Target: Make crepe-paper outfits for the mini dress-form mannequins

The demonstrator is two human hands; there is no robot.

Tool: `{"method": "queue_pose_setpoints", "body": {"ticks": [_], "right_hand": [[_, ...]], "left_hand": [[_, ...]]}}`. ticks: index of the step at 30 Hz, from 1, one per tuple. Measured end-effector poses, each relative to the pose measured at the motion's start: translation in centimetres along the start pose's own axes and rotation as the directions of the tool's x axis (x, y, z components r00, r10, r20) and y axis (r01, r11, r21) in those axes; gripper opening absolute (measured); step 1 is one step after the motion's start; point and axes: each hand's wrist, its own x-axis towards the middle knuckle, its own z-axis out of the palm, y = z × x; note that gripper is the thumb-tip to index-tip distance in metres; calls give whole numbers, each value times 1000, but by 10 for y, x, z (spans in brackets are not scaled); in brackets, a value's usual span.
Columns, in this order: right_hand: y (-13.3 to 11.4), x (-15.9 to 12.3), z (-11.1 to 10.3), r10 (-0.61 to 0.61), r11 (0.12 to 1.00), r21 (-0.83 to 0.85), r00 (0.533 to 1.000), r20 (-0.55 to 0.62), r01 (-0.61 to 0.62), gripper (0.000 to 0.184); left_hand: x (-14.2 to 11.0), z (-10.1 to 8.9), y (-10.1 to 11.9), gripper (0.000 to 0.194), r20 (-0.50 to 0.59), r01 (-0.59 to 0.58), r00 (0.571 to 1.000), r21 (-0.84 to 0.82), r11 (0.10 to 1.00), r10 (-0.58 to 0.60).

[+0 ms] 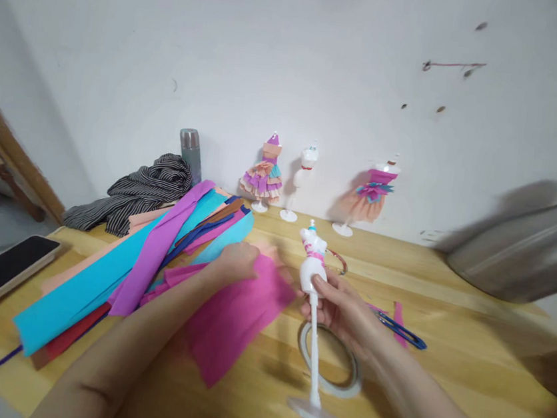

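My right hand (337,310) is closed round the lower body of a small white dress-form mannequin (312,276), which leans slightly with its round base towards me. Pink strips wrap its chest and waist. My left hand (238,261), a little blurred, is closed on the upper edge of a magenta crepe paper sheet (240,319) that spreads over the table. Under the mannequin's stand lies a roll of double-sided tape (352,378). Blue-handled scissors (403,330) rest beyond my right wrist, beside magenta scraps (399,313).
Coloured crepe paper (98,289) is heaped at left, near a phone (0,271), striped cloth (153,188) and a flask (191,152). Along the wall stand two dressed mannequins (265,174) (373,196) and a barer one (308,159). A metal jug (526,240) stands at right.
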Motion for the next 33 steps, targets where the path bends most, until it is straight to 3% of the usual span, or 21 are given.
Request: {"method": "queue_pose_setpoints", "body": {"ticks": [2, 4, 9, 12, 15, 20, 25, 33], "right_hand": [[0, 0, 2, 11, 1000, -5, 1000, -8, -11, 35], [0, 0, 4, 25, 1000, -8, 1000, -15, -25, 34], [3, -1, 6, 56, 998, -21, 998, -1, -56, 37], [6, -1, 8, 72, 997, -29, 997, 7, -71, 41], [9, -1, 9, 76, 996, -47, 997, 24, -75, 42], [12, -1, 10, 84, 995, -59, 996, 32, -82, 42], [11, -2, 11, 86, 995, -49, 996, 23, -85, 41], [10, -3, 11, 94, 995, -42, 995, 23, -93, 40]], "left_hand": [[2, 3, 3, 30, -57, -41, 998, -38, 998, 38], [7, 5, 0, 30, -144, -3, 990, -43, 999, -3], [19, 9, -32, 27, -226, 328, 922, 23, 944, -315], [25, 14, -51, 27, -234, 415, 889, 46, 909, -394], [29, 22, -53, 26, -222, 395, 901, 63, 916, -373], [30, 31, -32, 31, -277, 361, 904, 91, 928, -324], [21, 31, -17, 29, -365, 335, 888, 99, 937, -279], [9, 29, -13, 29, -429, 281, 879, 116, 953, -207]]}}
